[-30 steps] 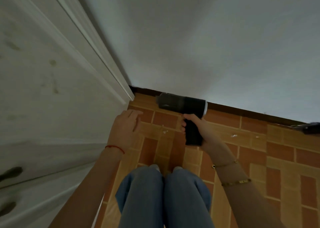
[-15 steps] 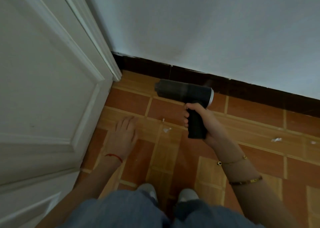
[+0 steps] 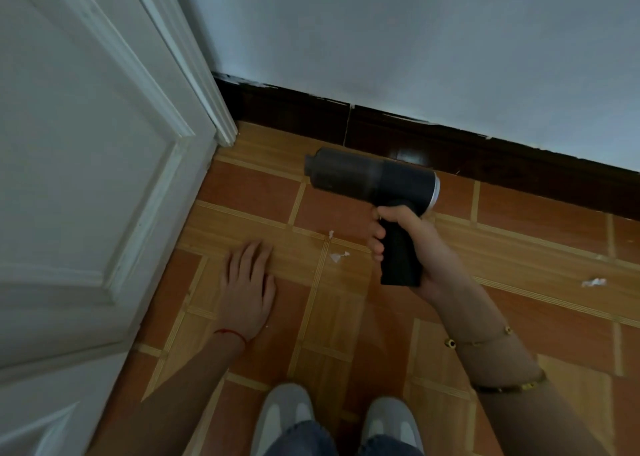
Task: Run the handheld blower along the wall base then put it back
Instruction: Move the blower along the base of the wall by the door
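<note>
Four fingers [image 3: 378,231] of the right hand [image 3: 420,244] curl round the handle of the handheld blower [image 3: 372,182], held just above the floor [image 3: 519,248] with its nozzle aimed toward the door [image 3: 86,178] corner, near the dark wall base [image 3: 485,158]. The left hand [image 3: 247,289] lies flat on the tiles, fingers straight and close together. Aimed this way, I reckon the air could scatter the paper scraps [image 3: 337,256] under the door or against that braced hand.

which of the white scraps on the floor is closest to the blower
The small scrap on the tile seam, just left of the blower. The bigger scrap lies below it; the third sits far right.
</note>
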A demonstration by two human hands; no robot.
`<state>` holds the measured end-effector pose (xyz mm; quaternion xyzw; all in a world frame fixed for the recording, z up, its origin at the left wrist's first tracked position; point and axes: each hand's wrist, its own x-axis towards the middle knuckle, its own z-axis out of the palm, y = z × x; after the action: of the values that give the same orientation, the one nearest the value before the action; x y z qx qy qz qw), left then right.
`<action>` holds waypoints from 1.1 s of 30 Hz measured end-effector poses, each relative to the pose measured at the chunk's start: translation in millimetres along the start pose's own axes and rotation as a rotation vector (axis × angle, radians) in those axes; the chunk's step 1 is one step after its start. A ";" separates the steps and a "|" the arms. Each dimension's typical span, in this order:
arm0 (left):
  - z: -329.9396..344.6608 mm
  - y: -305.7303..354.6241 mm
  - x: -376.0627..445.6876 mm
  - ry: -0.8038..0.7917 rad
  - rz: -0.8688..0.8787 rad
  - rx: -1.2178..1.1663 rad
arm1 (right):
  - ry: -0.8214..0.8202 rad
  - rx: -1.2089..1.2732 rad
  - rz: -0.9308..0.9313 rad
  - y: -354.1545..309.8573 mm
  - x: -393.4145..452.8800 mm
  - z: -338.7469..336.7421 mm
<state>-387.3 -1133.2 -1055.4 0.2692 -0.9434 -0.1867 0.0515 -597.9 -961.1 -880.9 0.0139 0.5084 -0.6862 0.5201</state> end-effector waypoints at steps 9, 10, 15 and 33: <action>-0.2 -2.2 -1.0 -0.002 0.012 0.009 | -0.035 0.012 -0.005 1.6 0.6 3.7; 0.0 -2.3 -1.0 -0.001 0.011 0.011 | -0.032 -0.001 -0.011 1.8 0.3 3.6; 1.8 -3.4 -0.7 0.014 0.012 0.009 | -0.021 0.019 -0.032 1.0 -3.6 2.4; -4.0 2.3 8.4 0.078 -0.012 -0.015 | 0.286 -0.837 -0.261 13.1 38.1 -27.7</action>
<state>-394.8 -1137.1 -1050.9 0.2815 -0.9376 -0.1835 0.0892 -619.9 -967.3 -924.1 -0.1670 0.8058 -0.4729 0.3148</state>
